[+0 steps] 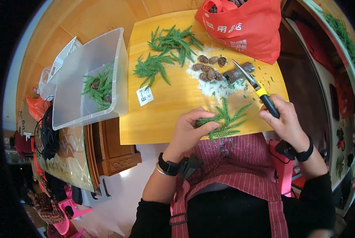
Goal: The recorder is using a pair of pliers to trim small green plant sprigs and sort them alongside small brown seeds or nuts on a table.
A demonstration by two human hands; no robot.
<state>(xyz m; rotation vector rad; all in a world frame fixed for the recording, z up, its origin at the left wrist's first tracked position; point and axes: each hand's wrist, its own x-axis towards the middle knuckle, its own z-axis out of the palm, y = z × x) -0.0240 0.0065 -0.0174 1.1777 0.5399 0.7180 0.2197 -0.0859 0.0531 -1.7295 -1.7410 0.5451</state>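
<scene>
In my left hand (195,129) a green artificial pine sprig (227,119) is pinched between thumb and fingers, its needled tips fanning out to the right over the table's near edge. My right hand (282,115) is closed round the black handle of a tool with a yellow collar and a long, tapering metal end (247,73); its exact kind is unclear. The metal end points away and left, apart from the sprig. Beyond it lie a dark, cylinder-like bundle (237,73) and several brown pine cones (207,71) among white flakes (215,89).
On the yellow table (169,123) sit piles of green sprigs (151,69) and a white label (145,96). A red bag (245,29) holding pine cones stands at the far right. Left of the table, a clear plastic bin (120,91) contains greenery with a pine cone (95,84).
</scene>
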